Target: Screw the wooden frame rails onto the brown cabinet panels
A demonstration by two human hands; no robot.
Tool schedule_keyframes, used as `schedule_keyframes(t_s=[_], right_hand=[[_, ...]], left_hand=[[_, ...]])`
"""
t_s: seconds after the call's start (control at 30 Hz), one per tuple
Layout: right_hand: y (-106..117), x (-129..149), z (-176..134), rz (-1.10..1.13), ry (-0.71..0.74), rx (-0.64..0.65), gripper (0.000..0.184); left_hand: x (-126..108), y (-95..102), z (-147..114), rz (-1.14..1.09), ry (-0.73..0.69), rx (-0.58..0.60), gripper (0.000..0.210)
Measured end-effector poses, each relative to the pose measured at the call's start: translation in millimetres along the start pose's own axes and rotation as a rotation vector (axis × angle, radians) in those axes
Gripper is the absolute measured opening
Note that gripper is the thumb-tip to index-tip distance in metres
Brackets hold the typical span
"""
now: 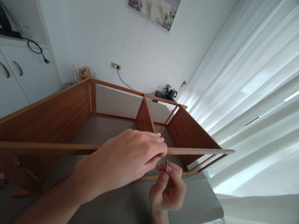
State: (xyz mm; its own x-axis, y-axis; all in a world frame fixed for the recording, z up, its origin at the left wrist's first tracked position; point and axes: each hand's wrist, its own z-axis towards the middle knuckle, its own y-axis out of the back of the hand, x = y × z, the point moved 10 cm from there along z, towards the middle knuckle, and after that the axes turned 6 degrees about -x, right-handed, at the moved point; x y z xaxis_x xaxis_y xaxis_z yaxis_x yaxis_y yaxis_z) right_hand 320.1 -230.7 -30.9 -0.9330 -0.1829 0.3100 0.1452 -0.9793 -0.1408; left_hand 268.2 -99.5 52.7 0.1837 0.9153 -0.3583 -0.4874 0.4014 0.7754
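Observation:
A wooden furniture frame (193, 151) with brown side panels and a divider panel (143, 116) lies across the table. My left hand (130, 152) reaches over its near top rail, fingers curled around the wood where the divider meets it. A tiny dark bit shows by that hand's thumb and fingertip; what it is I cannot make out. Just below the rail, my right hand (169, 189) pinches a thin grey metal pin (167, 166) upright between thumb and fingers. The pin's lower part is hidden by the fingers.
The grey table (198, 196) extends under the frame. A black coffee pot (172, 93) stands behind it, near a cord running from a wall socket (116, 65). White curtains (257, 93) hang at the right; a white cabinet (21, 71) stands left.

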Motion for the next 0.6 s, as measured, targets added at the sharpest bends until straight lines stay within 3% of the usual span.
schedule_keyframes(t_s=[0.3,0.6], right_hand=[[-7.5,-9.8,-5.3,0.043,-0.091,0.095,0.021],[-3.3,-9.0,-6.0,0.027,-0.090,0.083,0.027]], left_hand=[[1.0,-1.3,0.4,-0.024,0.001,-0.002,0.019],[1.4,-0.4,-1.0,0.015,0.013,-0.007,0.013]])
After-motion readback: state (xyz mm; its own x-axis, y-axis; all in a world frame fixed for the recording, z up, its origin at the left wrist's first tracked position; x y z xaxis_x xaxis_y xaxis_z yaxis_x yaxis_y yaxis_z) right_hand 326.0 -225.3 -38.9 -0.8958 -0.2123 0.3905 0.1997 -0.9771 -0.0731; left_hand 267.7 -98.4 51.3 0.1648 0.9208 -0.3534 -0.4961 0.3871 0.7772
